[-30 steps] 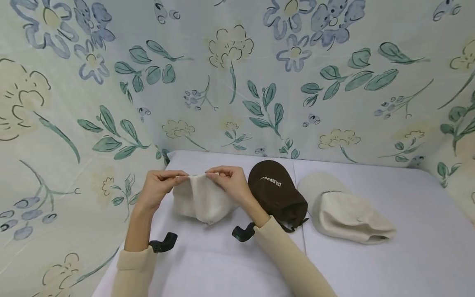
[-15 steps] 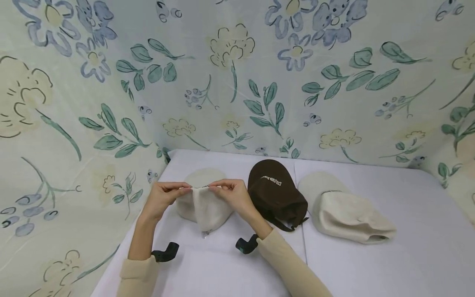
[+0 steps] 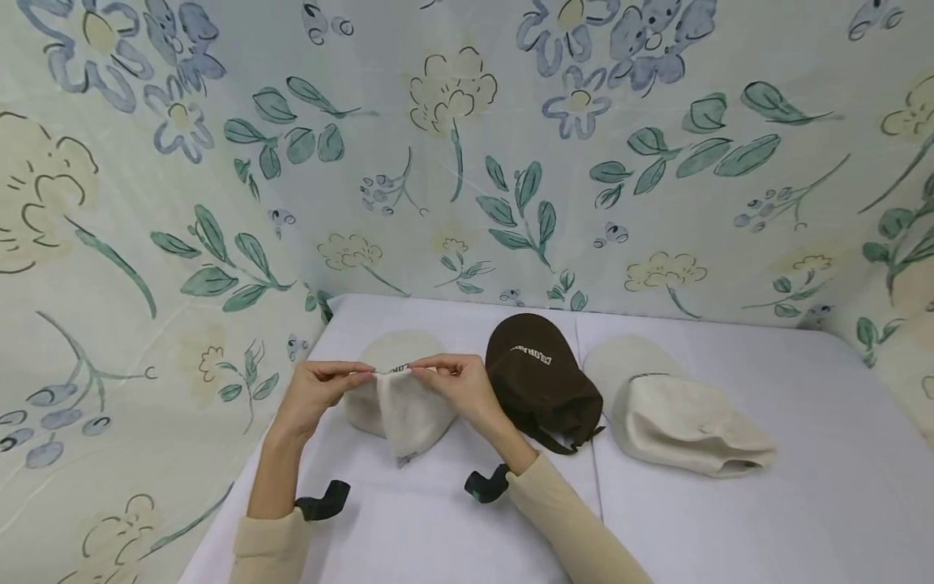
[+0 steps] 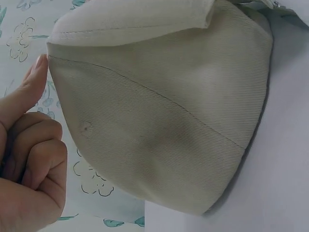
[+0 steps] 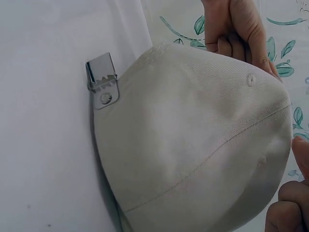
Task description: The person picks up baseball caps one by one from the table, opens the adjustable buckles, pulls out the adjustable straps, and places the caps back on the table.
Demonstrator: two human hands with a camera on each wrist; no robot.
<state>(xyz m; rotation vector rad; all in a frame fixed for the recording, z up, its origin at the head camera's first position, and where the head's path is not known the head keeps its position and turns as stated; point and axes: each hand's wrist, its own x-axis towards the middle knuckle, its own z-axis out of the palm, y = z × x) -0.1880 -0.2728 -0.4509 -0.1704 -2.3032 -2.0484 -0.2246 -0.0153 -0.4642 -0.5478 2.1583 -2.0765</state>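
Note:
A cream baseball cap [image 3: 419,414] lies at the table's left, brim pointing away and a strip of dark lettering showing between the hands. My left hand [image 3: 310,397] pinches the folded top of its crown between thumb and fingertips. A short way to the right, my right hand [image 3: 467,389] pinches the same fold. In the left wrist view, the ribbed crown panel [image 4: 159,121] hangs with a stitched seam across it, the thumb at its edge. A metal strap buckle [image 5: 104,82] shows at the cap's rear edge in the right wrist view.
Right of the hands lies a dark brown cap [image 3: 543,381] with white lettering. Beyond it rests another cream cap [image 3: 693,422], its crown folded in. A floral cloth [image 3: 452,162] hangs behind the white table [image 3: 730,535]. Black wrist-worn devices [image 3: 324,501] stick out from both wrists.
Both hands have come down and slightly nearer with the pinched crown fold. The cap's brim and lettering, hidden a second ago, now show behind the fingers. The other caps stay put.

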